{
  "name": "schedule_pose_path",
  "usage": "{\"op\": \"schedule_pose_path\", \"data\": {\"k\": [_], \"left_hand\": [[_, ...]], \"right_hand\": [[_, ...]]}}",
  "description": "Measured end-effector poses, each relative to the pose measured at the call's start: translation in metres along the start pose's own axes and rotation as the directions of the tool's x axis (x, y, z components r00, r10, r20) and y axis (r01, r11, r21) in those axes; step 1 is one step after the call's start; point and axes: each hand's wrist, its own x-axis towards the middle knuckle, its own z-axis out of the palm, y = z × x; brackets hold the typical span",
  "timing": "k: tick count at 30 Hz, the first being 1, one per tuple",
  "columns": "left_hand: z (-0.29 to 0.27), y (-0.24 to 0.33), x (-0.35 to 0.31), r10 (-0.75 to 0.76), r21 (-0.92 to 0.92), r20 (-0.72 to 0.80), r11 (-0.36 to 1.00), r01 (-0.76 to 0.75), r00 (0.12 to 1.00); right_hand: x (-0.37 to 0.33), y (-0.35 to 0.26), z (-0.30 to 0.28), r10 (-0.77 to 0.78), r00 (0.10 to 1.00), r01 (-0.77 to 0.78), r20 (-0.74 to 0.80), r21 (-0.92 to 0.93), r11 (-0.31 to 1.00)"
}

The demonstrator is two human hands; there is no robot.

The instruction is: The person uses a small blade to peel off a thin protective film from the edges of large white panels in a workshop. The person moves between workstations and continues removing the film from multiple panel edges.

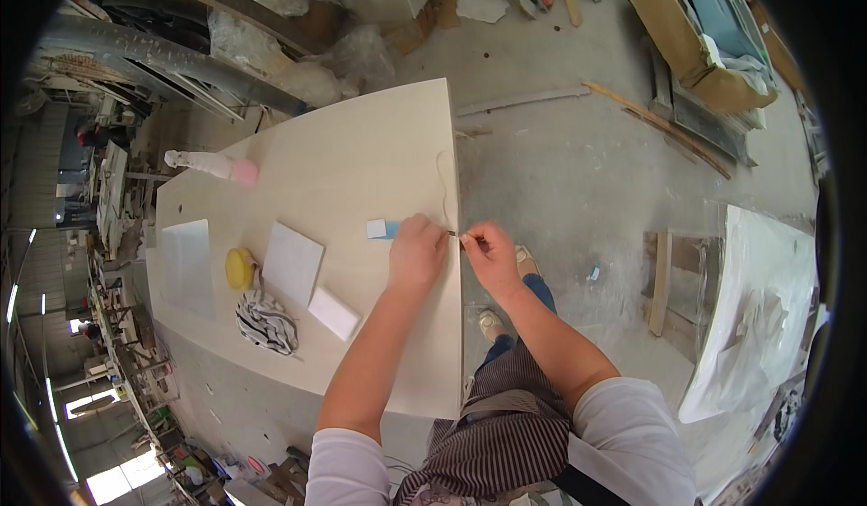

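At the right edge of a pale board-topped table [361,154], my two hands are close together. My left hand [418,249] is closed over the board near its edge, and its fingers hide most of what they hold. Just past the edge, my right hand [492,253] pinches with thumb and fingers. A small, thin dark piece [453,232] shows between them, too small to name. A thin pale cord [442,176] curves over the board above my left hand. Beside that hand lies a small white-and-blue packet [377,229], partly covered by it.
On the board are a pink-and-white bottle [217,165], a yellow round thing [239,269], a striped cloth [266,321], white blocks [293,262] and a grey sheet [188,267]. Wooden strips [659,131] lie on the floor; a plastic-wrapped white panel [750,316] stands at right.
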Motion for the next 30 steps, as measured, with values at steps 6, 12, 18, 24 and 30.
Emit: {"op": "schedule_pose_path", "data": {"k": [6, 12, 18, 24, 30], "left_hand": [[-0.006, 0.007, -0.025, 0.004, -0.003, 0.005, 1.000, -0.004, 1.000], [-0.011, 0.014, -0.048, 0.005, -0.008, -0.003, 1.000, -0.005, 1.000], [-0.016, 0.020, -0.069, -0.003, -0.022, 0.025, 1.000, 0.003, 1.000], [-0.020, 0.024, -0.095, -0.006, -0.022, 0.060, 1.000, 0.007, 0.998], [-0.027, 0.033, -0.122, -0.005, -0.038, 0.078, 0.999, 0.008, 0.997]], "right_hand": [[-0.027, -0.003, 0.000, 0.002, 1.000, -0.002, -0.005, -0.022, 1.000], [-0.050, -0.004, 0.000, 0.010, 1.000, -0.009, 0.022, -0.023, 1.000], [-0.073, -0.008, 0.000, -0.030, 1.000, 0.031, 0.009, -0.041, 0.999], [-0.100, -0.014, -0.002, -0.037, 0.998, 0.038, 0.041, -0.028, 0.999], [-0.131, -0.011, -0.005, -0.005, 0.997, 0.009, 0.075, -0.044, 0.999]]}}
